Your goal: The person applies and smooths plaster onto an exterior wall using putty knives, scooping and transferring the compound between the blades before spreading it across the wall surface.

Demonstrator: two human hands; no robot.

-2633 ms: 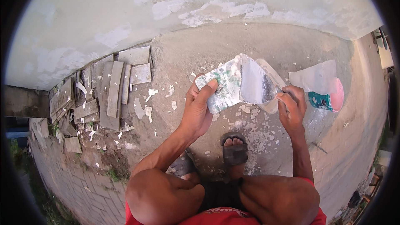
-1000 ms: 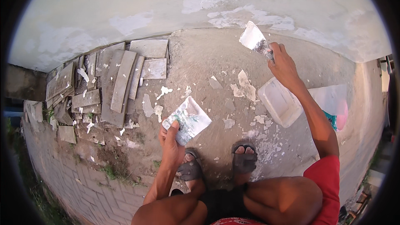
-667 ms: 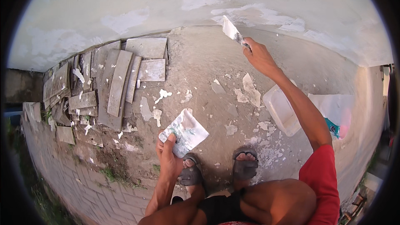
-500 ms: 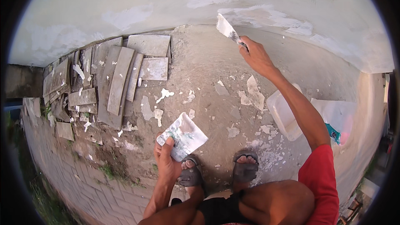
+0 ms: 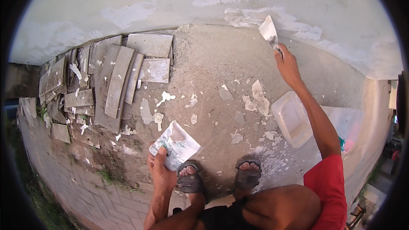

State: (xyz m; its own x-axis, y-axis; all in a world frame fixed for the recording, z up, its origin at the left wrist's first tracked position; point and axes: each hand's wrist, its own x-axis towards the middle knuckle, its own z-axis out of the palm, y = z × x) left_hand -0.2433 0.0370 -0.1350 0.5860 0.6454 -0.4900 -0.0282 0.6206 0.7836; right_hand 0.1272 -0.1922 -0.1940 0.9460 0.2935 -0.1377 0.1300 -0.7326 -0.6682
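Observation:
My right hand (image 5: 288,64) is closed round the handle of a putty knife (image 5: 268,30), its wide blade smeared with white filler. The blade is up at the foot of the pale wall (image 5: 170,0), in front of white filler patches (image 5: 294,25); whether it touches cannot be made out. Lower down, my left hand (image 5: 161,168) grips a flat, squarish white plate (image 5: 177,145) by its edge, thumb on top. Filler and grey-green stains cover the plate's face. It is held above the ground near my left sandal.
Loose tiles and boards (image 5: 119,81) lie stacked at left by the wall. A clear plastic tub (image 5: 293,119) stands right, beside a white bag (image 5: 345,121) partly behind my arm. Paint flakes (image 5: 257,98) litter the ground round my sandals (image 5: 248,174). Paving (image 5: 98,200) runs along the lower left.
My right hand has carried the putty knife to the right along the wall, its blade now more upright. My left hand and the plate have shifted slightly left and down in view.

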